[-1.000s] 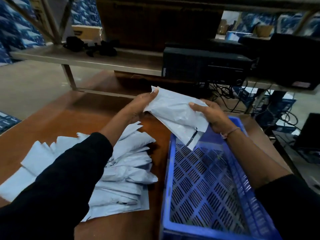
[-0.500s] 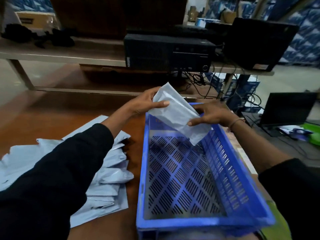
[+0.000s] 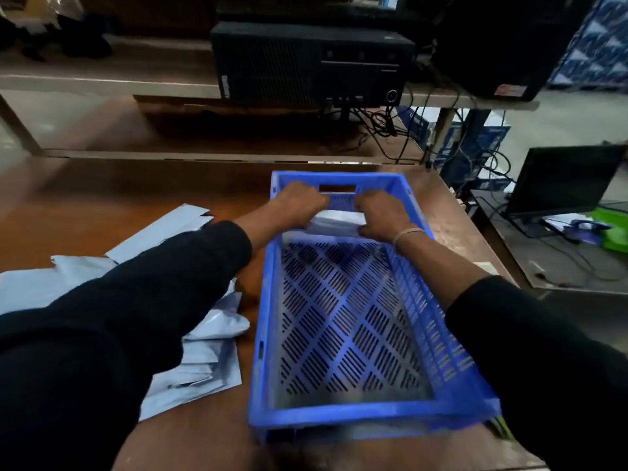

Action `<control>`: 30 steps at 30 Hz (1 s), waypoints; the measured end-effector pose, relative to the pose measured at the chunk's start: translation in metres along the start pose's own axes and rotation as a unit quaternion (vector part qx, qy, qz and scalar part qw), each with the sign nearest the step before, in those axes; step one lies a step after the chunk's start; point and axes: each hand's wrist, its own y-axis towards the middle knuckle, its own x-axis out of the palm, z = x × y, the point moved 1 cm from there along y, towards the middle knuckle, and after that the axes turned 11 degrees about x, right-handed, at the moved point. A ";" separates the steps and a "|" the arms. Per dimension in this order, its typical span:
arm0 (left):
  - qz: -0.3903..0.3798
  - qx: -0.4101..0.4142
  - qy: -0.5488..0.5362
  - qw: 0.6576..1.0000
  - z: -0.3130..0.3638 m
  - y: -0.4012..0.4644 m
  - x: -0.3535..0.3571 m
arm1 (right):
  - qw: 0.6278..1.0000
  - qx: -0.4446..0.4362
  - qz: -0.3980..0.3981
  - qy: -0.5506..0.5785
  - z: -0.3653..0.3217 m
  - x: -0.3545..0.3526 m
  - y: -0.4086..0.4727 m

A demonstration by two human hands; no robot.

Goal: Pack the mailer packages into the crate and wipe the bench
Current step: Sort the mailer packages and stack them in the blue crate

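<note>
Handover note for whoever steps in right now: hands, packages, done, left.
Left hand and right hand: both hold one white mailer at the far end inside the blue crate.
Packages: that mailer is the only one visible in the crate; the pile of mailers lies on the bench left of the crate.
Done: first mailer nearly placed.
Left: let go, pack the pile, wipe the bench. No cloth in view.

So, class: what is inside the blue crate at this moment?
One white mailer at the crate's far end, held by the left hand and right hand; their fingers hide its ends.
</note>
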 end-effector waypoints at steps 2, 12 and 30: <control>-0.057 -0.005 0.012 0.998 0.007 0.015 0.007 | 0.999 0.018 -0.013 -0.033 -0.006 0.015 0.002; -0.189 0.022 -0.066 0.980 0.039 0.050 0.051 | 0.984 0.024 -0.172 -0.027 0.003 0.073 -0.004; -0.131 -0.104 -0.175 0.970 0.029 0.062 0.078 | 0.969 0.153 -0.143 0.129 0.016 0.103 0.023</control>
